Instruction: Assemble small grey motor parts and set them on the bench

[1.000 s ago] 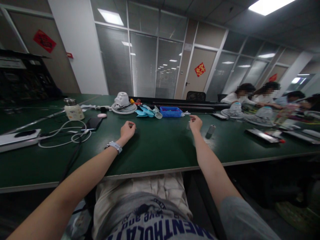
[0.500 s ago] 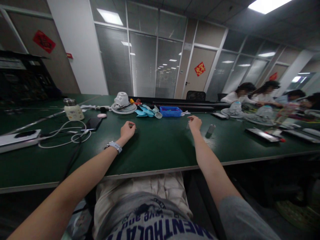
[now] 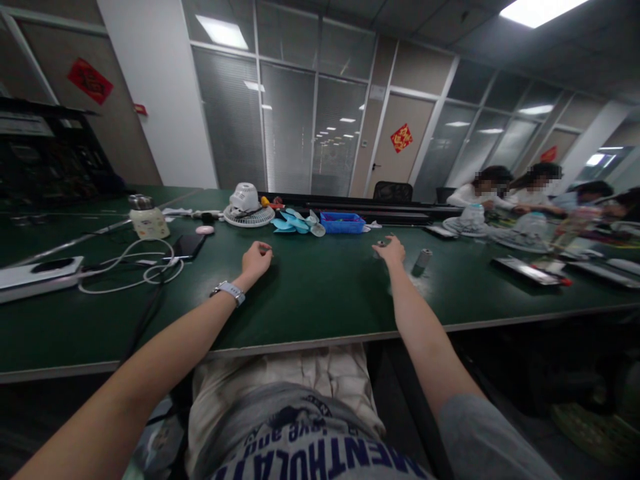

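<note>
On the green table, my left hand (image 3: 257, 260) rests with its fingers curled together. Whatever they may hold is hidden. My right hand (image 3: 393, 252) is further right, thumb and forefinger apart. A small grey metal cylinder (image 3: 381, 245) stands right by these fingertips, partly covered by the hand; whether they touch cannot be made out. Just right of that hand another small grey cylinder (image 3: 425, 257) stands upright on the table.
Behind the hands lie a white fan housing (image 3: 245, 207), light-blue fan blades (image 3: 291, 222) and a blue tray (image 3: 342, 223). To the left are a bottle (image 3: 149, 219), a phone (image 3: 187, 247) and a looped white cable (image 3: 131, 245). Several people sit at the far right.
My right hand's thumb and forefinger have spread apart, and the cylinder beside them shows more plainly. My left hand has hardly moved.
</note>
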Motion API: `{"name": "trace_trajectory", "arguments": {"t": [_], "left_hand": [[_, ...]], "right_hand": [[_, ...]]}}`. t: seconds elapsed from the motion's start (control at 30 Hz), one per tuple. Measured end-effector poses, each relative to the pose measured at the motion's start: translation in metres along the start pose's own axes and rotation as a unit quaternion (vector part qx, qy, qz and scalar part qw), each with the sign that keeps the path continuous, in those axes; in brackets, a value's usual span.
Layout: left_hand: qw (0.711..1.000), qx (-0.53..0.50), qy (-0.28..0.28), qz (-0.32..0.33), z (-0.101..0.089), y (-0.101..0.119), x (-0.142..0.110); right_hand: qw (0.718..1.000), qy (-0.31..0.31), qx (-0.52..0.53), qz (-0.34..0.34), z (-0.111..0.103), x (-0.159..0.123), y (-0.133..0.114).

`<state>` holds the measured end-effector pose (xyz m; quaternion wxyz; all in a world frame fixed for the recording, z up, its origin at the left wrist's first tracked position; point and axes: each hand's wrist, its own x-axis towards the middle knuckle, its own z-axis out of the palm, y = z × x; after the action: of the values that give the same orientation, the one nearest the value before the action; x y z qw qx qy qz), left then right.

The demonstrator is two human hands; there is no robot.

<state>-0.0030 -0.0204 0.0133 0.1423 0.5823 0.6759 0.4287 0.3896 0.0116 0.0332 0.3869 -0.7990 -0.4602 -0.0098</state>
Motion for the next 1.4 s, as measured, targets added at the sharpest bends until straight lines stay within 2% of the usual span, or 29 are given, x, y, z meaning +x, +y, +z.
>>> {"name": "trace_trajectory", "arguments": {"t": [0.17, 0.23, 0.3, 0.37, 0.43, 0.5, 0.57, 0.67, 0.73, 0.9, 1.0, 1.1, 1.17, 1.27, 1.4], "left_hand": [[1.0, 0.006, 0.003, -0.001, 0.001, 0.001, 0.0], [1.0, 0.006, 0.002, -0.002, 0.001, 0.001, 0.0], [1.0, 0.003, -0.002, -0.001, 0.001, 0.001, 0.0], [1.0, 0.0, -0.01, 0.004, 0.001, 0.001, 0.0], [1.0, -0.004, -0.02, 0.013, 0.001, 0.001, 0.0], [0.999, -0.012, -0.021, 0.022, 0.001, 0.001, 0.001], [0.999, -0.037, -0.013, 0.034, 0.002, 0.001, 0.001], [0.989, -0.12, -0.004, 0.086, 0.005, 0.003, -0.001], [0.976, -0.174, -0.018, 0.132, 0.006, 0.005, -0.004], [0.96, -0.208, -0.057, 0.177, 0.005, 0.011, -0.013], [0.959, -0.172, -0.049, 0.219, -0.003, 0.018, -0.014], [0.949, -0.069, -0.055, 0.304, -0.013, 0.026, -0.014], [0.941, -0.012, -0.051, 0.334, -0.016, 0.032, -0.014], [0.939, 0.021, -0.024, 0.342, -0.016, 0.036, -0.015], [0.949, -0.017, 0.042, 0.311, -0.014, 0.035, -0.013]], "right_hand": [[0.999, 0.02, -0.01, -0.026, 0.004, -0.006, -0.005], [0.997, 0.026, 0.005, -0.068, 0.008, -0.017, -0.02], [0.989, 0.005, 0.049, -0.14, 0.015, -0.037, -0.045], [0.966, -0.048, 0.119, -0.226, 0.025, -0.067, -0.075], [0.927, -0.128, 0.19, -0.298, 0.037, -0.101, -0.104], [0.884, -0.198, 0.238, -0.349, 0.047, -0.133, -0.125], [0.856, -0.239, 0.256, -0.38, 0.052, -0.155, -0.137], [0.853, -0.254, 0.242, -0.386, 0.056, -0.166, -0.138], [0.857, -0.254, 0.233, -0.384, 0.056, -0.165, -0.134], [0.858, -0.246, 0.219, -0.394, 0.056, -0.163, -0.129], [0.859, -0.242, 0.206, -0.401, 0.056, -0.166, -0.129], [0.858, -0.234, 0.201, -0.411, 0.056, -0.168, -0.129], [0.86, -0.228, 0.193, -0.414, 0.057, -0.168, -0.129], [0.861, -0.225, 0.183, -0.419, 0.057, -0.167, -0.128], [0.858, -0.22, 0.189, -0.425, 0.058, -0.169, -0.127]]}}
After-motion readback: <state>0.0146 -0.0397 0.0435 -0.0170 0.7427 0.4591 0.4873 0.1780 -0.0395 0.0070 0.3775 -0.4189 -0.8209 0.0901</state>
